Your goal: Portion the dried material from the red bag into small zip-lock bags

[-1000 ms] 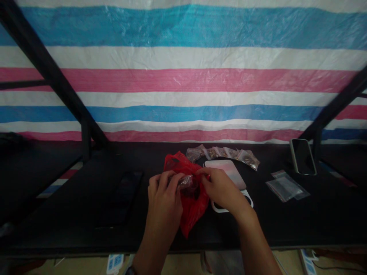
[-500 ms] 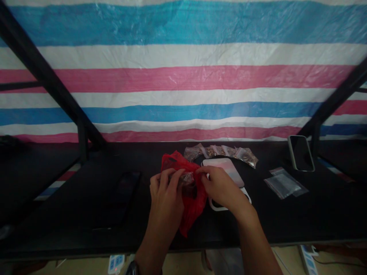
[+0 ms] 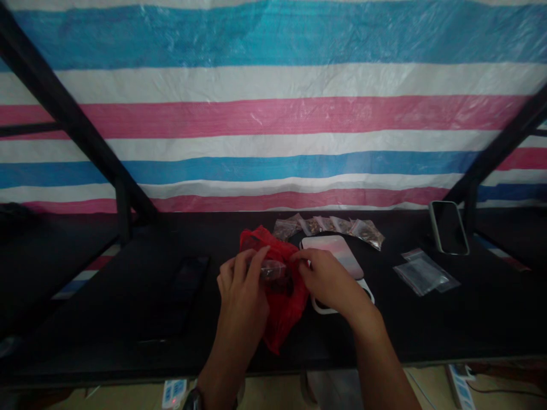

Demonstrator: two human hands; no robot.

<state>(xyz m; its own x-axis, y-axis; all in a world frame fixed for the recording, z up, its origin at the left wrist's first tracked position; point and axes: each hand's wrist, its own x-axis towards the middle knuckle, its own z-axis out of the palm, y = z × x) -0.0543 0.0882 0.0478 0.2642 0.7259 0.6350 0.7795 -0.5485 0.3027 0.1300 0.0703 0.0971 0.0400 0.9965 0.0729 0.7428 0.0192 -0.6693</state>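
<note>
A red plastic bag (image 3: pixel 284 322) lies at the middle of the black table with its mouth held apart. My right hand (image 3: pixel 327 279) is closed on the bag's right rim, pinching it between thumb and fingers. On the left, my left hand (image 3: pixel 243 290) has its fingers curled at the opening around a clear plastic bag (image 3: pixel 272 270). What that clear bag contains is too dark to make out. Partly under my right hand sits a white device with a shiny square plate (image 3: pixel 337 253), like a small scale.
Several small filled zip bags (image 3: pixel 367 232) form a row behind the device. Flat, clear zip bags (image 3: pixel 425 273) lie to the right, near a phone (image 3: pixel 449 228). A dark flat object (image 3: pixel 188 285) rests at left. Black frame bars (image 3: pixel 85 131) and a striped sheet (image 3: pixel 273 119) stand behind.
My left hand has shifted slightly left and down, and more of the clear bag shows in the red bag's opening. My right hand keeps its pinch in nearly the same place.
</note>
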